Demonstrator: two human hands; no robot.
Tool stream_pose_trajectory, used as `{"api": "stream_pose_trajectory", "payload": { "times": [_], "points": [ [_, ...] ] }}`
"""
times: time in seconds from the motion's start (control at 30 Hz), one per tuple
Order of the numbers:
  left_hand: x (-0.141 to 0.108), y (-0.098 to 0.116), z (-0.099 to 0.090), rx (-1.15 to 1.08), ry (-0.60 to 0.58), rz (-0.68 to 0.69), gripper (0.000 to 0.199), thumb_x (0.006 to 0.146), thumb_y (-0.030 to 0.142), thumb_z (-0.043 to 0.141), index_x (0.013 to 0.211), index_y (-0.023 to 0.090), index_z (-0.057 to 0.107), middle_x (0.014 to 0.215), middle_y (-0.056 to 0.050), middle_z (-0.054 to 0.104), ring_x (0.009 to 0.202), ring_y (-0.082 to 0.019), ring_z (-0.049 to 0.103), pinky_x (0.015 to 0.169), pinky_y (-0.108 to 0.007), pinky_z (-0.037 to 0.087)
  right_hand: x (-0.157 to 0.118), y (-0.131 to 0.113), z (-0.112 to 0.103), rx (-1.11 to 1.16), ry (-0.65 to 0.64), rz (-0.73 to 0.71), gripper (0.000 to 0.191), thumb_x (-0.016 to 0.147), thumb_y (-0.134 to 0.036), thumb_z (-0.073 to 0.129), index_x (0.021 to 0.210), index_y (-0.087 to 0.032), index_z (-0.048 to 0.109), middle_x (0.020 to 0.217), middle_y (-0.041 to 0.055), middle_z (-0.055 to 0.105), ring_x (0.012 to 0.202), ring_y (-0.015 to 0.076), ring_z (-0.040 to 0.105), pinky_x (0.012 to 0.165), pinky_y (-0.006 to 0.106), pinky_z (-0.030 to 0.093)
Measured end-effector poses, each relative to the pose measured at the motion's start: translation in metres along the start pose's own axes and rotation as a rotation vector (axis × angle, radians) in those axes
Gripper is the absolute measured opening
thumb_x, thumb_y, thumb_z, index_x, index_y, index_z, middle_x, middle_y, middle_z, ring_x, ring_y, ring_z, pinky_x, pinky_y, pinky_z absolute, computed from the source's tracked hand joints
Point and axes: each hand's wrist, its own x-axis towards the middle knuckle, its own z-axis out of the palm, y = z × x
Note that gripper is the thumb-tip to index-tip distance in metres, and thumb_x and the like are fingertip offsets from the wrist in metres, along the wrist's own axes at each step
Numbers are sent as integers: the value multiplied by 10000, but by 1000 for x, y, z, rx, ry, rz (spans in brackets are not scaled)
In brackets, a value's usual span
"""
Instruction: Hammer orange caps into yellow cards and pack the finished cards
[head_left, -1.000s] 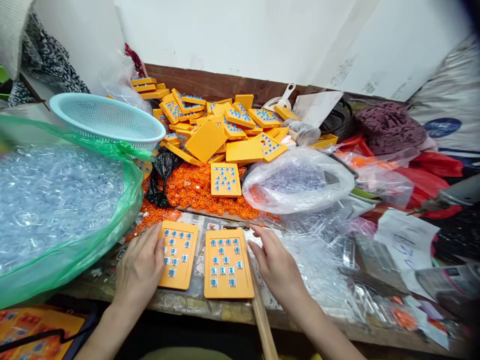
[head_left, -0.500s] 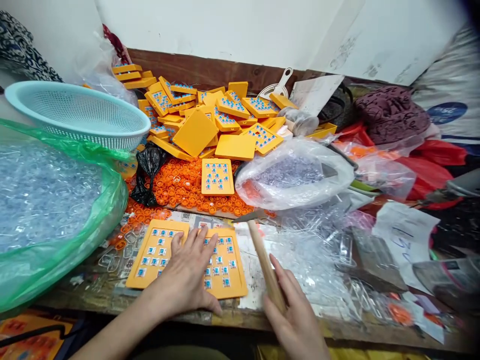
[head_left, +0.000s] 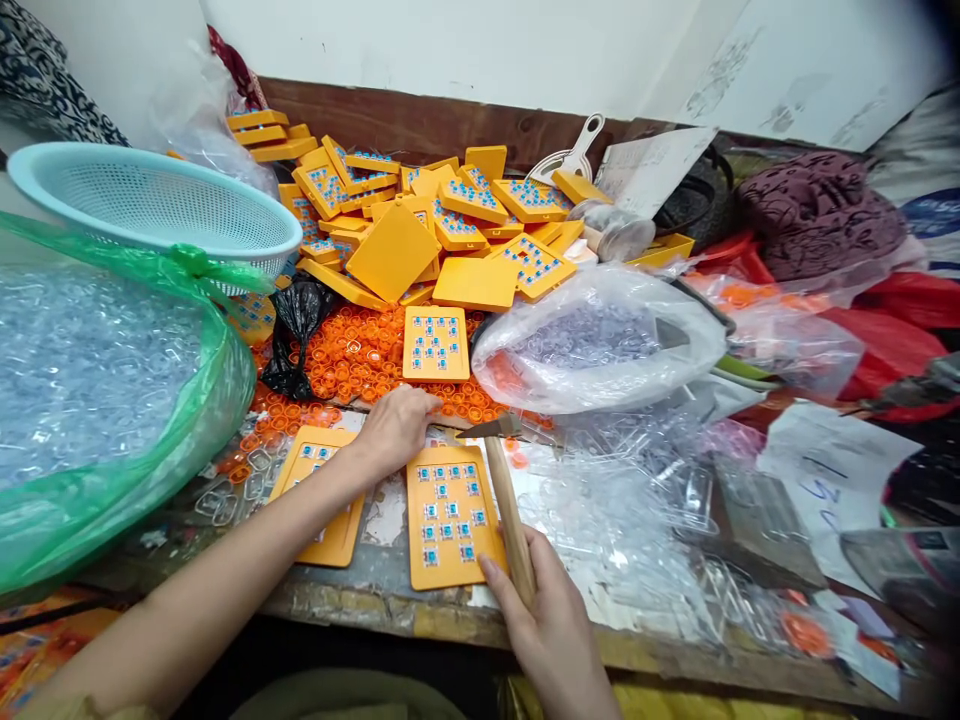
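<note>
My right hand (head_left: 551,620) is closed round the wooden handle of a hammer (head_left: 510,510). Its dark metal head lies just beyond the top edge of a yellow panel (head_left: 448,574), which carries rows of small blue-and-clear square pieces. My right thumb is at that panel's lower right side. A second yellow panel (head_left: 341,545) lies to the left, partly covered by my left forearm. At the near edge of the heap of orange rings (head_left: 360,350), my left hand (head_left: 397,428) is closed with its fingers curled down. Whatever it pinches is hidden.
Yellow panels (head_left: 394,250) are piled at the back, one lying alone on the rings. Clear pieces fill a green bag (head_left: 232,400) at left and a white bag (head_left: 675,375) at right. A blue basket (head_left: 289,240) stands behind the green bag. Loose clear parts litter the right side.
My left hand has left the two panels and moved forward to the orange rings, its fingers now curled. The right panel sits apart from the left one. My right hand and hammer have shifted slightly left.
</note>
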Motion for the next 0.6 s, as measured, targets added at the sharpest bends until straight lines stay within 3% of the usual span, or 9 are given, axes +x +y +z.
{"api": "stream_pose_trajectory", "payload": {
  "times": [0.17, 0.33, 0.6],
  "points": [
    [-28, 8, -8, -312, -189, -167, 167, 742, 181, 588, 819, 184, 737, 831, -58, 749, 740, -197, 672, 694, -313, 522, -7, 3, 0, -10, 16, 27, 296, 840, -472, 510, 1020, -239, 546, 898, 48, 692, 788, 239, 666, 673, 322, 518],
    [-43, 7, -11, -296, -196, -247, 136, 711, 167, 625, 794, 169, 733, 866, -73, 735, 795, -211, 666, 744, -328, 516, -6, 2, -1, -16, 5, 20, 277, 843, -452, 514, 1018, -239, 545, 907, 47, 693, 794, 233, 667, 688, 320, 523],
    [-63, 7, -3, -30, -216, 15, 200, 847, 140, 514, 893, 133, 709, 911, -85, 622, 879, -212, 585, 821, -355, 488, -10, -1, -8, -36, 37, -64, 280, 855, -416, 543, 1031, -205, 599, 939, 71, 703, 818, 225, 680, 692, 300, 551]
  ]
}}
